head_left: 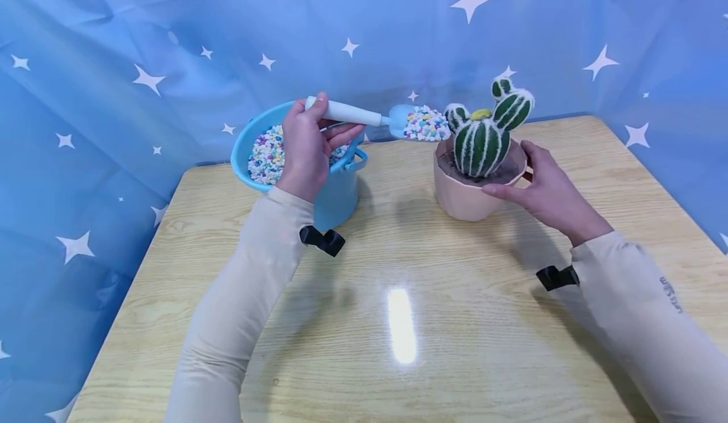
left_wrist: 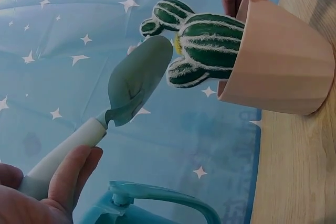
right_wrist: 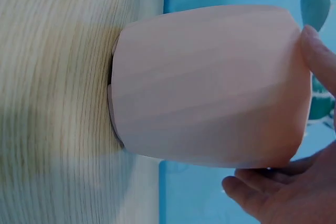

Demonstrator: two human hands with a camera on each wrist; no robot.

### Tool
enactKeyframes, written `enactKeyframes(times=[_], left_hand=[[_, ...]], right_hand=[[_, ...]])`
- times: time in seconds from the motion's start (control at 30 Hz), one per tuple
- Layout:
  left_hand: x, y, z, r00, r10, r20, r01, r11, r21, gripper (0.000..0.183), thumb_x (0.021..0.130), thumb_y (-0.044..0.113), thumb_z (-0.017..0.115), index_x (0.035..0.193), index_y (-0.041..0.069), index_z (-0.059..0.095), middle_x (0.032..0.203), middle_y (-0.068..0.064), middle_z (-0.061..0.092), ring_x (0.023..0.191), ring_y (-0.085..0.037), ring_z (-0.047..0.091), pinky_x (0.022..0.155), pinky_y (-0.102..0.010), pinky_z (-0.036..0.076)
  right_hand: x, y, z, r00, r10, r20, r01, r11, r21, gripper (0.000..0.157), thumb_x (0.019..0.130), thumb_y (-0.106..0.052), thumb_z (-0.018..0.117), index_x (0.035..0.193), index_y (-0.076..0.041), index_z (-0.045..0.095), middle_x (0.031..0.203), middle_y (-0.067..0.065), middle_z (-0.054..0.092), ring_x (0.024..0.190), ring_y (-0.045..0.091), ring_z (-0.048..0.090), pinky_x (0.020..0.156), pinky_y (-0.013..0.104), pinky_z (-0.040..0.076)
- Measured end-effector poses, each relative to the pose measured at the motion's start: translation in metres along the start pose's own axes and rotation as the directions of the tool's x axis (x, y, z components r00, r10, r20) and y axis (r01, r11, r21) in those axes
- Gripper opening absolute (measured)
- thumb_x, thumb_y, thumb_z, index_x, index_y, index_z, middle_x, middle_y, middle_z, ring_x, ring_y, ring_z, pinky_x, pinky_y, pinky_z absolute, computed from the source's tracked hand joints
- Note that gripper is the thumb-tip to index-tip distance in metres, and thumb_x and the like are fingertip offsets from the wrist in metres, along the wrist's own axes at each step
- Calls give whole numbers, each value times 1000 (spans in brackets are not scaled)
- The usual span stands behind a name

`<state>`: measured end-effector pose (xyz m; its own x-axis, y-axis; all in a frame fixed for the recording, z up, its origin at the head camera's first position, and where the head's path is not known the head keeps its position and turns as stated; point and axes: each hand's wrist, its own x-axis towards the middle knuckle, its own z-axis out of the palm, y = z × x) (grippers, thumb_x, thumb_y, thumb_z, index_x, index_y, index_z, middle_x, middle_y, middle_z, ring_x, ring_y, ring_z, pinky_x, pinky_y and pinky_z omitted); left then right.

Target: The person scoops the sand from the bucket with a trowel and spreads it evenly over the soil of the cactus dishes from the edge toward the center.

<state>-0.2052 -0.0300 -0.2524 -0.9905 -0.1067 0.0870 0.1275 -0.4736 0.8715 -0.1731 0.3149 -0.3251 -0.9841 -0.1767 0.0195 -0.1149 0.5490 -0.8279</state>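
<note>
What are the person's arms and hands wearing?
The left sleeve and right sleeve are long and pale cream, ending at the wrists. Small dark lettering marks the right one. A chunky black piece sticks out by each wrist. The left hand and right hand have no gloves.

Pale wood-grain table (head_left: 466, 341) spreading across lower middle of head view, far corners rounding off. Blue cloth (head_left: 398, 12) hanging behind table and along both sides, creasing at upper left. White four-pointed stars (head_left: 471, 0) dotting cloth in mixed sizes. Bright oblong glare (head_left: 402, 325) shining on tabletop. Small dark knot (head_left: 275, 382) marking wood, lying left of glare, lower down.
</note>
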Motion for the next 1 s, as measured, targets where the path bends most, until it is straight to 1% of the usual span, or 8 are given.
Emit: enactKeyframes(times=[0.13, 0.3, 0.4, 0.5, 0.63, 0.77, 0.87, 1.0], left_hand=[[0, 1, 1, 1000, -2, 6, 2, 1000, -1, 18, 106, 18, 46, 111, 1, 46, 114, -28, 60, 81, -36, 72, 75, -41, 61], [1, 2, 2, 1000, -7, 11, 7, 1000, 22, 16, 106, 18, 46, 111, 2, 46, 117, -28, 61, 82, -35, 72, 74, -40, 61], [2, 2, 3, 1000, -11, 12, 10, 1000, 28, 17, 106, 18, 46, 111, 3, 46, 117, -28, 61, 81, -35, 72, 74, -40, 62], [3, 3, 4, 1000, -14, 13, 13, 999, 33, 16, 106, 19, 47, 110, 3, 46, 117, -28, 61, 81, -35, 72, 74, -40, 62], [4, 4, 5, 1000, -18, 18, 17, 998, 53, 17, 106, 20, 48, 109, 4, 46, 117, -25, 61, 83, -35, 72, 74, -40, 62], [6, 5, 6, 1000, -19, 21, 18, 997, 79, 18, 106, 21, 48, 109, 4, 46, 116, -23, 62, 85, -35, 71, 74, -40, 62], [7, 4, 7, 1000, -23, 21, 21, 995, 103, 18, 106, 21, 49, 109, 4, 46, 115, -22, 62, 85, -36, 71, 73, -40, 62], [7, -1, 7, 998, -54, 12, 52, 989, 141, 19, 105, 22, 50, 108, 4, 46, 115, -21, 62, 84, -36, 72, 72, -39, 62]], right_hand=[[0, -2, 0, 1000, 20, 12, -20, 1000, -5, 110, 88, -38, 75, 157, -8, -6, 160, 21, -1, 143, 45, 14, 110, 66, 26], [-2, -5, 2, 1000, 6, 1, -6, 999, -31, 113, 87, -42, 75, 156, -6, -7, 159, 24, 0, 142, 47, 16, 109, 68, 27], [-1, -7, 4, 1000, -15, -3, 15, 1000, -26, 113, 87, -39, 77, 156, -5, -6, 159, 24, 2, 143, 44, 14, 109, 67, 27], [0, -7, 4, 1000, -20, -1, 20, 1000, -17, 114, 87, -37, 78, 156, -6, -8, 159, 23, 0, 144, 42, 12, 109, 67, 26], [1, -7, 4, 1000, -18, -8, 17, 999, -44, 115, 86, -38, 78, 156, -7, -8, 158, 26, -1, 143, 44, 13, 108, 67, 28], [1, -9, 4, 1000, -29, -6, 28, 998, -51, 114, 85, -38, 78, 156, -5, -5, 157, 28, 4, 142, 43, 15, 109, 65, 29], [0, -9, 3, 999, -33, -10, 33, 998, -49, 111, 84, -39, 80, 156, -2, 3, 154, 29, 10, 141, 44, 18, 108, 65, 30], [-3, -7, 4, 1000, -18, 3, 18, 999, -47, 109, 82, -39, 82, 153, 3, 11, 150, 30, 15, 139, 45, 21, 107, 67, 31]])
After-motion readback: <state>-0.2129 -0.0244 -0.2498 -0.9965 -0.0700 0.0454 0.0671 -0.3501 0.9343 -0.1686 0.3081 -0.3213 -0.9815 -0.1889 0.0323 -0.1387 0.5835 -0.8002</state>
